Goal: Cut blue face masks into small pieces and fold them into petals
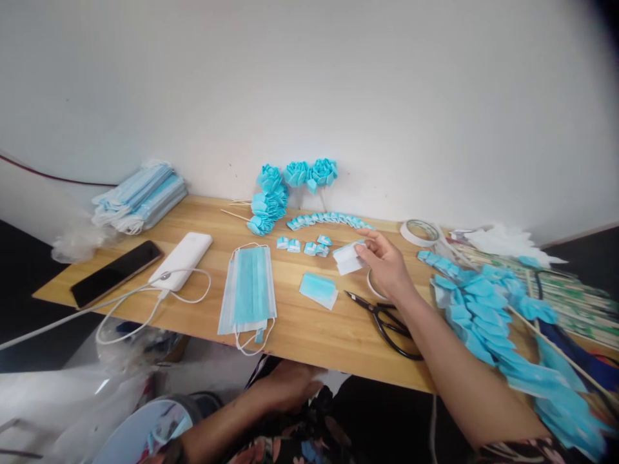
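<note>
My right hand [387, 264] is over the table, pinching a small white piece of mask fabric [349, 259] by its edge. A blue-and-white fabric piece [318, 289] lies just below it, beside black-handled scissors [387, 322]. Below the table's front edge is my left hand [294, 385], its fingers curled; what they hold, if anything, is hidden. Small folded blue pieces [309, 247] sit in a short row behind the fabric, with a curved row of folded pieces [329, 220] farther back. A face mask [250, 287] lies flat to the left.
Blue fabric roses [271, 196] on sticks stand by the wall. At left are stacked masks [142, 195], a phone [116, 274] and a cabled white power bank [181, 261]. Tape [418, 232] and a heap of blue petals [483, 309] occupy the right. A bucket [145, 432] stands below.
</note>
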`<state>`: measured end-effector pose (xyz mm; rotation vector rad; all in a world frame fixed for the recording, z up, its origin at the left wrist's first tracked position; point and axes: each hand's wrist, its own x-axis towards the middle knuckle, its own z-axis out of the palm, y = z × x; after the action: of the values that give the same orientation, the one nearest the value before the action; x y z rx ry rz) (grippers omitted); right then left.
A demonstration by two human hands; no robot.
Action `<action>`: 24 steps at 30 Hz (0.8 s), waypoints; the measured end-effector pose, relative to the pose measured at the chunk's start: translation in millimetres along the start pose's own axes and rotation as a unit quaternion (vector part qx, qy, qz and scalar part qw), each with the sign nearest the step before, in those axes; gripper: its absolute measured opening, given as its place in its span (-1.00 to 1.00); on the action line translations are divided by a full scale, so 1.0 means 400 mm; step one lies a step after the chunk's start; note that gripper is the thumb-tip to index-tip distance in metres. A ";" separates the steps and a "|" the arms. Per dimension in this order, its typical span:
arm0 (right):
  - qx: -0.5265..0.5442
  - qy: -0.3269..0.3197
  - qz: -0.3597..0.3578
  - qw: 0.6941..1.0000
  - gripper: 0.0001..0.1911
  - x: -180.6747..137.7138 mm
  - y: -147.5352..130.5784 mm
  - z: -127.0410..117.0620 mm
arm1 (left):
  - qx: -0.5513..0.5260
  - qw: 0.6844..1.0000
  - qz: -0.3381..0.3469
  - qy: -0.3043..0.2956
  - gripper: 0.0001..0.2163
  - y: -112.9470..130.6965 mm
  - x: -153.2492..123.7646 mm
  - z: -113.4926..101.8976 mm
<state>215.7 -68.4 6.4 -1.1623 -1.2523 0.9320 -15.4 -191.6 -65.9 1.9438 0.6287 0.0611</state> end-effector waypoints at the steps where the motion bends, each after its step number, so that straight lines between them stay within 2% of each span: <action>1: -0.004 -0.001 -0.004 1.000 -0.56 0.000 -0.004 -0.001 | -0.015 0.999 0.027 -0.013 -0.70 0.012 -0.030 -0.009; 3: -0.015 -0.002 -0.017 1.000 -0.57 0.000 -0.015 -0.001 | -0.051 0.993 0.092 -0.048 -0.64 0.055 -0.101 -0.048; 5: -0.028 -0.004 -0.031 0.999 -0.57 0.001 -0.030 0.004 | -0.073 0.988 0.122 -0.056 -0.61 0.116 -0.169 -0.113; 7: -0.039 -0.011 -0.040 0.998 -0.55 0.001 -0.052 0.015 | -0.054 0.990 0.122 -0.033 -0.63 0.176 -0.211 -0.188; 9: -0.050 -0.027 -0.047 0.997 -0.50 0.004 -0.079 0.027 | -0.015 0.994 0.093 0.046 -0.64 0.219 -0.214 -0.256; 11: -0.075 -0.047 -0.064 0.994 -0.44 0.010 -0.109 0.040 | 0.007 0.978 0.089 0.189 -0.64 0.233 -0.173 -0.311; 13: -0.112 -0.059 -0.089 0.988 -0.41 0.017 -0.135 0.052 | 0.023 0.938 0.107 0.327 -0.59 0.222 -0.099 -0.357; 15: -0.148 -0.062 -0.114 0.980 -0.38 0.026 -0.153 0.063 | 0.018 0.914 0.132 0.384 -0.51 0.197 -0.010 -0.399; 17: -0.170 -0.058 -0.133 0.975 -0.36 0.035 -0.161 0.075 | -0.034 0.914 0.126 0.384 -0.43 0.173 0.071 -0.434; 19: -0.172 -0.057 -0.143 0.973 -0.34 0.043 -0.161 0.084 | -0.109 0.927 0.122 0.336 -0.44 0.158 0.133 -0.458; 22: -0.132 -0.058 -0.137 0.980 -0.34 0.058 -0.154 0.087 | -0.155 0.927 0.082 0.331 -0.68 0.156 0.185 -0.473; 24: -0.082 -0.041 -0.114 0.989 -0.39 0.069 -0.144 0.079 | -0.189 0.915 0.071 0.350 -0.70 0.162 0.203 -0.475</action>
<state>183.3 -48.8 66.8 -1.0872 -1.5171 0.7233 20.6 -17.2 57.2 1.5543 0.8567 0.9371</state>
